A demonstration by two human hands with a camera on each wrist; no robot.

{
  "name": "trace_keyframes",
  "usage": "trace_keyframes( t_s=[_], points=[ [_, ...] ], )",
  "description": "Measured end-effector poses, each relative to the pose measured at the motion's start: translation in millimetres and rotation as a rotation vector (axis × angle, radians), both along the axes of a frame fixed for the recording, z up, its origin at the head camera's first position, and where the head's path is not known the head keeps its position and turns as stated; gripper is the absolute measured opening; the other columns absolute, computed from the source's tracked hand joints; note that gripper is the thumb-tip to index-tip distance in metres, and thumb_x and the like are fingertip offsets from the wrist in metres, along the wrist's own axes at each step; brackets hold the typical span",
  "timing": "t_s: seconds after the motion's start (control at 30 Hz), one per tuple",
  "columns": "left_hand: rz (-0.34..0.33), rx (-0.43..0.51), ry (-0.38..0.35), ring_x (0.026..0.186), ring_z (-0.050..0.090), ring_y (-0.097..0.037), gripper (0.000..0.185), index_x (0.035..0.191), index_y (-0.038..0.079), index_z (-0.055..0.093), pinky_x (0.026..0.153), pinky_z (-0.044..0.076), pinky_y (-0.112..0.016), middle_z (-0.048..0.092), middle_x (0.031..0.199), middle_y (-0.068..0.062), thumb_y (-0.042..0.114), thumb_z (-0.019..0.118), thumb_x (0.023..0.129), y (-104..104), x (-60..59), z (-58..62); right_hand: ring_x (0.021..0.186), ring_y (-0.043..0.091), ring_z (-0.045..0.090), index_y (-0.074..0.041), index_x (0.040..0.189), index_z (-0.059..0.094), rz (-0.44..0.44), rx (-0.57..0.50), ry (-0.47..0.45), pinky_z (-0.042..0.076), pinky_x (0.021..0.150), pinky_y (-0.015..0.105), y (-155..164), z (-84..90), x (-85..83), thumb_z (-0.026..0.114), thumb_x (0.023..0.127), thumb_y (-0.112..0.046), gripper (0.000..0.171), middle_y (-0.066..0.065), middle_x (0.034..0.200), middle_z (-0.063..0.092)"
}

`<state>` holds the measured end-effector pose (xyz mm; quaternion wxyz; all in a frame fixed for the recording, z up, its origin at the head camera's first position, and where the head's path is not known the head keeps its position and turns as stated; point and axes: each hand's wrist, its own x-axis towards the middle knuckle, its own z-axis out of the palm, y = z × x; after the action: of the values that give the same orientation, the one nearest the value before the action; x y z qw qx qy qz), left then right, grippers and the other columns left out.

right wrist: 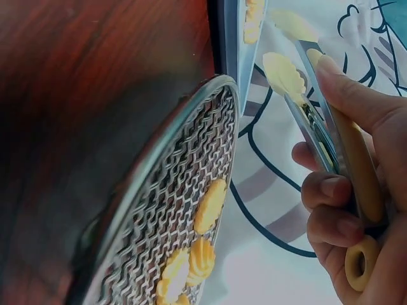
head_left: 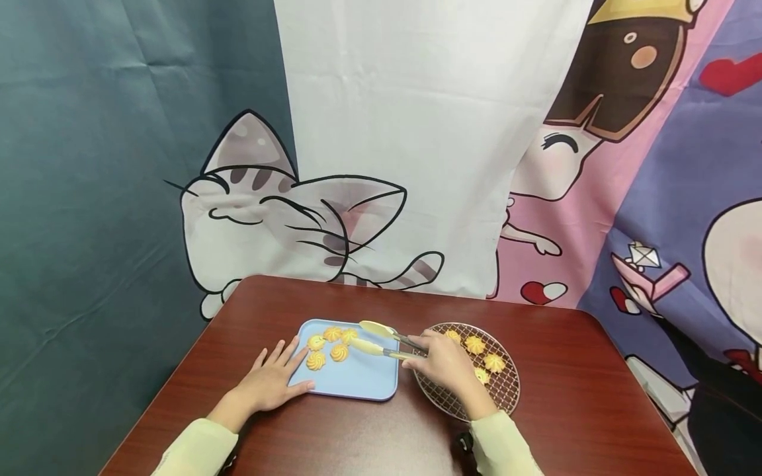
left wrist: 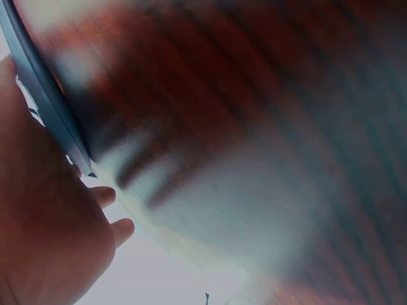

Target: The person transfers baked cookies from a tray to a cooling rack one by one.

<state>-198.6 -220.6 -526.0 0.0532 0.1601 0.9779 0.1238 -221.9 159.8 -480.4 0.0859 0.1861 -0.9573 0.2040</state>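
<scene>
Left hand (head_left: 269, 381) splays (touching tray (head_left: 363, 383)); right hand (head_left: 448, 362) grips tongs (head_left: 387, 353).

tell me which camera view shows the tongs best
The right wrist view: the tongs are large, with both pale tips and a yellowish handle visible. The head view shows them smaller, tips over the blue tray, handles partly hidden. The left wrist view shows none.

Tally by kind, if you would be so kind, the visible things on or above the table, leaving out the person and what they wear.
Light-blue tray: 1
Round wire rack: 1
Pair of tongs: 1
Swirled cookies: 9 visible (5 on the tray, 4 on the rack)
Total: 12
</scene>
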Motion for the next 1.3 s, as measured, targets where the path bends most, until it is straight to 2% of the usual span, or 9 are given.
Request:
trace_keyframes(
  t_s=[0.13,0.33,0.43,0.77,1.07,1.3],
  points=[
    [-0.002,-0.001,-0.004,0.151,0.019,-0.047,0.085,0.159,0.014,0.036,0.117,0.012,-0.070,0.020,0.168,-0.015,0.068,0.051,0.095,0,0.4,1.7,0.076,0.014,0.061,-0.022,0.124,0.075,0.001,0.025,0.017,0.051,0.065,0.034,-5,-2.0,-5.7,0.085,0.078,-0.048,0.054,-0.009,0.094,0.063],
    [0.000,-0.006,-0.005,0.151,0.019,-0.047,0.085,0.159,0.014,0.035,0.117,0.012,-0.070,0.019,0.168,-0.015,0.069,0.050,0.095,-2,0.8,1.7,0.066,0.010,0.051,-0.024,0.126,0.074,0.006,0.017,-0.030,0.043,0.057,0.029,-11,-1.9,-12.8,0.086,0.077,-0.046,0.055,-0.009,0.086,0.060],
    [0.002,-0.005,-0.002,0.151,0.019,-0.047,0.085,0.159,0.014,0.036,0.117,0.012,-0.070,0.020,0.168,-0.015,0.069,0.050,0.095,-2,0.7,1.4,0.066,0.010,0.050,-0.024,0.126,0.074,0.016,0.026,-0.032,0.043,0.056,0.030,-14,-1.5,-16.0,0.085,0.078,-0.045,0.054,-0.008,0.087,0.062],
    [0.004,-0.005,-0.011,0.152,0.018,-0.046,0.086,0.159,0.015,0.035,0.117,0.011,-0.070,0.018,0.168,-0.014,0.070,0.049,0.095,-2,0.0,-0.3,0.062,0.010,0.050,-0.025,0.125,0.074,0.038,0.069,-0.039,0.042,0.054,0.029,-20,-1.5,-20.3,0.085,0.079,-0.043,0.051,-0.006,0.086,0.063],
    [0.008,0.004,-0.018,0.152,0.017,-0.046,0.086,0.159,0.015,0.035,0.117,0.010,-0.069,0.019,0.168,-0.014,0.070,0.049,0.095,-2,-0.8,0.2,0.065,0.011,0.051,-0.025,0.128,0.073,0.005,0.094,-0.079,0.043,0.055,0.029,-24,-0.8,-21.8,0.084,0.079,-0.046,0.055,-0.006,0.092,0.065],
    [0.005,-0.005,-0.016,0.152,0.018,-0.046,0.087,0.159,0.016,0.035,0.117,0.011,-0.070,0.019,0.168,-0.013,0.071,0.048,0.095,-2,-0.9,-2.6,0.063,0.011,0.049,-0.027,0.127,0.074,-0.003,0.106,-0.062,0.041,0.052,0.028,-23,-0.9,-19.2,0.085,0.078,-0.046,0.053,-0.009,0.086,0.059]
  ],
)
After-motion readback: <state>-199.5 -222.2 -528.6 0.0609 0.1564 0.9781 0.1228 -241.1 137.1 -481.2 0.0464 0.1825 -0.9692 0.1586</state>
